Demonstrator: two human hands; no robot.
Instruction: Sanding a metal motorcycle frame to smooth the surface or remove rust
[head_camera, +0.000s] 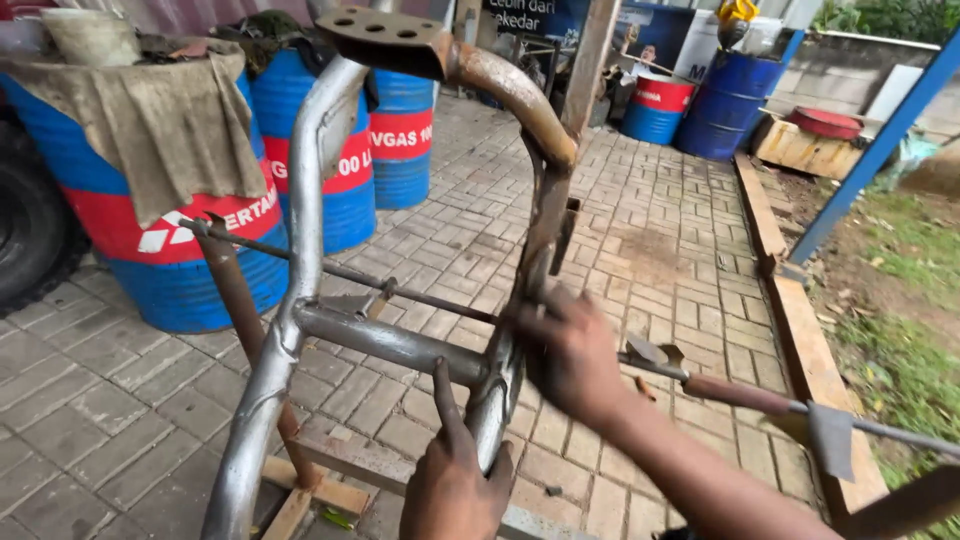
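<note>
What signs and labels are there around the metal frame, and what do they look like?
Big blue steel drum, left, under a cloth: red band with white lettering and a white emblem.
Second blue drum, behind the grey frame tube: red band, white lettering.
Third blue drum, centre back: red label, white lettering.
Small blue drum, far back: red top band.
Dark blue signboard, top centre: rectangular, white lettering.

The right hand (570, 355) is motion-blurred, covering the rusty frame tube (545, 230) it grips. The left hand (455, 485) and grey tube (262, 400) run off the bottom edge.
</note>
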